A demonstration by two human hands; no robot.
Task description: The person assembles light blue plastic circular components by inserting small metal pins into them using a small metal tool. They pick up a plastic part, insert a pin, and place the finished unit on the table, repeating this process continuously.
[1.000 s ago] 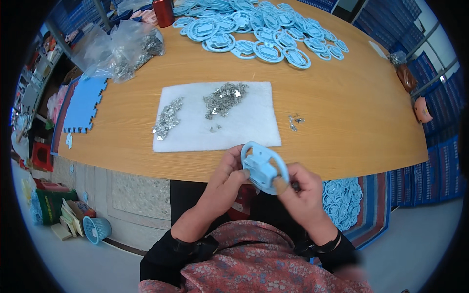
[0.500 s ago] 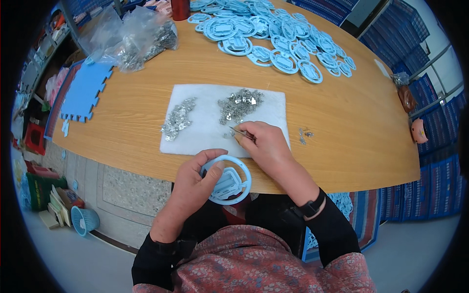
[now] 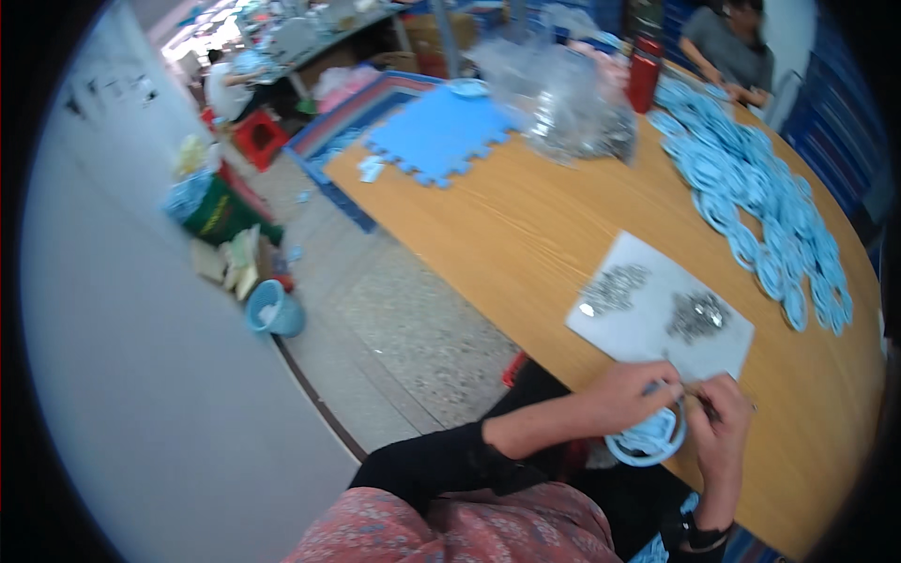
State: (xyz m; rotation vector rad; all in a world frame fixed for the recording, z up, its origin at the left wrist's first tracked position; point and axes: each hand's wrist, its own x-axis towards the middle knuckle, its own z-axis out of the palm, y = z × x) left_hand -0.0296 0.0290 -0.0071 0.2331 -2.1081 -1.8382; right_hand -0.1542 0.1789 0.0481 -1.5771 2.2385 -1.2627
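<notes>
My left hand grips a light blue plastic ring part at the wooden table's near edge. My right hand is closed beside it, pinching what looks like a small metal piece against the ring. Just beyond both hands lies a white sheet with two piles of small silver metal parts. The picture is blurred, so finer detail is lost.
Many similar blue rings cover the far right of the wooden table. A clear bag of parts, a red bottle and a blue foam mat lie further back. Another person sits at the far end. A blue bucket stands on the floor.
The view has swung left and tilted. My right hand has come back from the metal parts on the sheet to the ring held by my left hand.
</notes>
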